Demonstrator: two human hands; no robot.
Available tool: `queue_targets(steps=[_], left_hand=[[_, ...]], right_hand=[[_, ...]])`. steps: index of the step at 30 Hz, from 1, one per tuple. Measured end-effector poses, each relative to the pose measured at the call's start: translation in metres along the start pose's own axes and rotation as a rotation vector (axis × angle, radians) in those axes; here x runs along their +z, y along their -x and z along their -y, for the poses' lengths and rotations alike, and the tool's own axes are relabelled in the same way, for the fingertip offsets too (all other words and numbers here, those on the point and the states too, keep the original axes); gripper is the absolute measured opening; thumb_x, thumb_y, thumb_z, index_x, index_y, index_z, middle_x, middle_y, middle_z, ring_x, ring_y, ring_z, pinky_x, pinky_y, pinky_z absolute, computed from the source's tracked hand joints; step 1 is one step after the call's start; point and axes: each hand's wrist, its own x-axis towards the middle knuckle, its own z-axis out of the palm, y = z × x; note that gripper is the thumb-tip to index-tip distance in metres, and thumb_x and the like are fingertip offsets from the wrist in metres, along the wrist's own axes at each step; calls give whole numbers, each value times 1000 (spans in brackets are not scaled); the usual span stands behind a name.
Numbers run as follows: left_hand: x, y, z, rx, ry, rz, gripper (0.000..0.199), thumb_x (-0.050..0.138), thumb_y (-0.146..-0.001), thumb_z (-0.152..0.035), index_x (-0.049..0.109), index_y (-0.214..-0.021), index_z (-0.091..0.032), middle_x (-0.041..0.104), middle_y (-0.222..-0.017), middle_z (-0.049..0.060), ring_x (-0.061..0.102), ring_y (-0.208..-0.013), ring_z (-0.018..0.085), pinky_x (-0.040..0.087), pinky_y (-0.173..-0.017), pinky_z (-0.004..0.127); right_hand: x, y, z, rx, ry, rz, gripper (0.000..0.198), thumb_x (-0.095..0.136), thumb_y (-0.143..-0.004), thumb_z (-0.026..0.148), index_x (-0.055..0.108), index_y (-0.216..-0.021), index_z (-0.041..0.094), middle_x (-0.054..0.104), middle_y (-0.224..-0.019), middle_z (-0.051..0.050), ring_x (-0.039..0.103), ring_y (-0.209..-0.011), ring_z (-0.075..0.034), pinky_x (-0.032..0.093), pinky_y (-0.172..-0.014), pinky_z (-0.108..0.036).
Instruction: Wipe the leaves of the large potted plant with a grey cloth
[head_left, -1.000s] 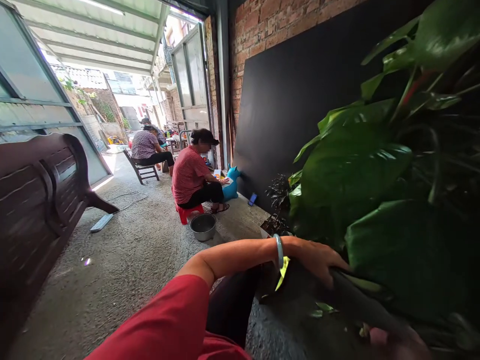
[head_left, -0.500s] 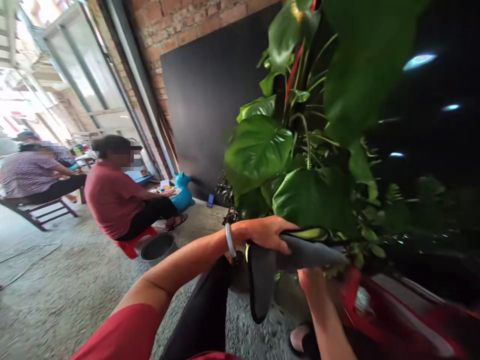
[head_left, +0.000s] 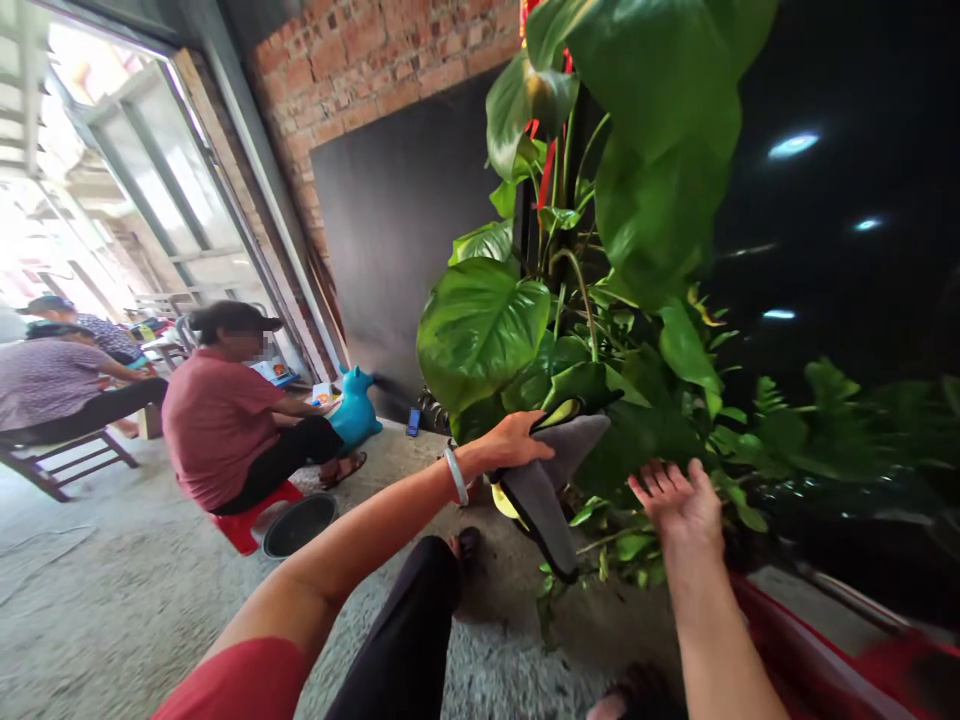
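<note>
My left hand [head_left: 512,440] grips a folded cleaning cloth [head_left: 547,490], grey on one face and yellow-green on the other, with black edging. The cloth hangs down in front of a tall potted-type plant with broad glossy leaves. My right hand [head_left: 684,500] is held palm up, fingers spread and holding nothing. Its fingertips are by a dark green leaf [head_left: 637,432]; whether they touch it I cannot tell. A large bright leaf [head_left: 486,330] stands above my left hand. The plant's pot is hidden.
At left, a person in a red shirt [head_left: 225,420] sits on a red stool [head_left: 247,525] beside a black basin [head_left: 300,525]. A blue animal-shaped toy [head_left: 355,410] and a phone [head_left: 413,422] are near the dark board [head_left: 405,250]. Red material [head_left: 817,640] lies at lower right.
My right hand has come out from under the cloth and moved right, opening palm up. My left hand keeps the cloth, which now hangs tilted. The view has shifted slightly right.
</note>
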Motion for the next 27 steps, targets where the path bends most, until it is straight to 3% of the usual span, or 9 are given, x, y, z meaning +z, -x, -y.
queue_targets(steps=[6, 12, 17, 19, 23, 27], left_hand=[[-13, 22, 2, -17, 8, 57, 81, 79, -67, -35, 56, -142, -15, 67, -133, 10, 61, -122, 32, 48, -103, 40], [-29, 57, -16, 80, 26, 172, 71, 80, -66, -38, 65, -131, -16, 73, -118, 6, 64, -115, 30, 52, -95, 36], [-47, 95, -41, 124, -21, 290, 54, 73, -74, -36, 68, -124, -16, 75, -103, 3, 68, -95, 24, 54, -78, 30], [-52, 103, -54, 152, -32, 283, 55, 73, -74, -35, 68, -125, -17, 75, -103, 2, 68, -92, 23, 54, -76, 28], [-52, 95, -82, 245, -115, 238, 52, 69, -77, -33, 66, -127, -17, 74, -97, 2, 67, -87, 21, 53, -74, 28], [-49, 69, -117, 408, -343, 115, 54, 64, -78, -29, 63, -129, -16, 73, -103, 4, 67, -94, 23, 53, -84, 32]], right_hand=[[4, -6, 7, -41, -120, -20, 9, 62, -82, 32, 57, -81, 25, 63, -72, 7, 62, -73, -15, 55, -82, -38], [10, 6, 16, -7, -127, -23, 30, 47, -92, 46, 61, -81, 22, 70, -78, -4, 67, -78, -21, 59, -82, -49], [18, 8, 20, -68, -82, -60, 5, 57, -83, 26, 60, -82, 23, 69, -74, 1, 67, -75, -19, 58, -86, -47], [19, 14, 12, -140, -58, -66, 4, 58, -77, 23, 58, -81, 24, 67, -73, 2, 67, -74, -18, 58, -84, -46], [26, 39, -23, -381, 37, -61, 20, 63, -68, 25, 59, -88, 25, 66, -77, 5, 66, -76, -17, 57, -81, -40], [32, 71, -60, -684, 294, 16, 32, 58, -78, 35, 65, -106, 21, 68, -91, -2, 66, -86, -21, 55, -83, -41]])
